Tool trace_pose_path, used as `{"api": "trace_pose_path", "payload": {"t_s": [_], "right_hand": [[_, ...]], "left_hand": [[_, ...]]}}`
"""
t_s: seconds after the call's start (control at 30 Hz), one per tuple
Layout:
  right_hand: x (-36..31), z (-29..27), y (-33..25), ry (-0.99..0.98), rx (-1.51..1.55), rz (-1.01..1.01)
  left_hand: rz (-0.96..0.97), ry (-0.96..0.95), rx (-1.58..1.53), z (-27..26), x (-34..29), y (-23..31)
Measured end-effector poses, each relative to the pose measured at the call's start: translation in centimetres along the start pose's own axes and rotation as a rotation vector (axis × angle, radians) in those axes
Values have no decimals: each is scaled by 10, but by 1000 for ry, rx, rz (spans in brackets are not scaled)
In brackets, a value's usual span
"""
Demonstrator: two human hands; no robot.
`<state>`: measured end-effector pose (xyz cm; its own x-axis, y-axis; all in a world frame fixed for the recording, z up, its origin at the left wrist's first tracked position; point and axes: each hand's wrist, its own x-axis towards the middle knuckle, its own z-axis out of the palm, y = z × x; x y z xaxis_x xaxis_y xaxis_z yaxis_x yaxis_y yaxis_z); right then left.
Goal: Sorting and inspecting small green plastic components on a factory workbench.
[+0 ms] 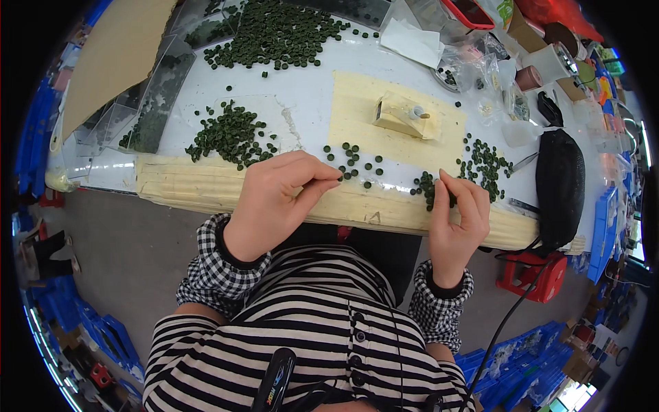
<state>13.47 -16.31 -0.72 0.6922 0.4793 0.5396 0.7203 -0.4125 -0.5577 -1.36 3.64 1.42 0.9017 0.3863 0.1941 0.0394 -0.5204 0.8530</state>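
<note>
My left hand (278, 196) is closed in a pinch at the table's near edge, with a small dark green round piece (340, 179) at its fingertips. Several loose pieces like it (352, 155) lie just beyond those fingers. To the right, thumb and forefinger of my right hand (458, 209) come together; whatever is between them is too small to make out. Beside that hand is a small cluster of green pieces (422, 185), with a wider group (486, 165) to its right. A tape-covered block (405, 120) with a small metal knob on top stands beyond both hands.
A padded cream strip (185, 182) runs along the front of the white table (206, 79). Green pieces form a pile (230, 134) at left and a larger one (278, 31) behind. Clear trays (161, 93) and cardboard (113, 55) stand left; a black pouch (559, 185) lies right.
</note>
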Motion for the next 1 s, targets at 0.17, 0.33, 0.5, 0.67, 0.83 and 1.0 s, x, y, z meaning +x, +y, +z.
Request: {"api": "trace_pose_path", "payload": {"t_s": [0.17, 0.33, 0.5, 0.67, 0.83, 1.0], "right_hand": [[0, 6, -2, -141, -192, -51], [-2, 9, -6, -142, -166, -104], [-3, 6, -5, -110, -96, -68], [-1, 7, -12, -164, -120, -111], [2, 11, -13, -172, -116, -114], [-3, 12, -15, -124, 48, -45]], "left_hand": [[58, -8, 233, -3, -1, -3], [118, 19, 359, 4, 2, -5], [132, 82, 366, 8, 5, -7], [49, 153, 274, -7, 5, -6], [-49, 357, 342, -36, 2, -12], [42, 226, 623, -41, -2, -13]]}}
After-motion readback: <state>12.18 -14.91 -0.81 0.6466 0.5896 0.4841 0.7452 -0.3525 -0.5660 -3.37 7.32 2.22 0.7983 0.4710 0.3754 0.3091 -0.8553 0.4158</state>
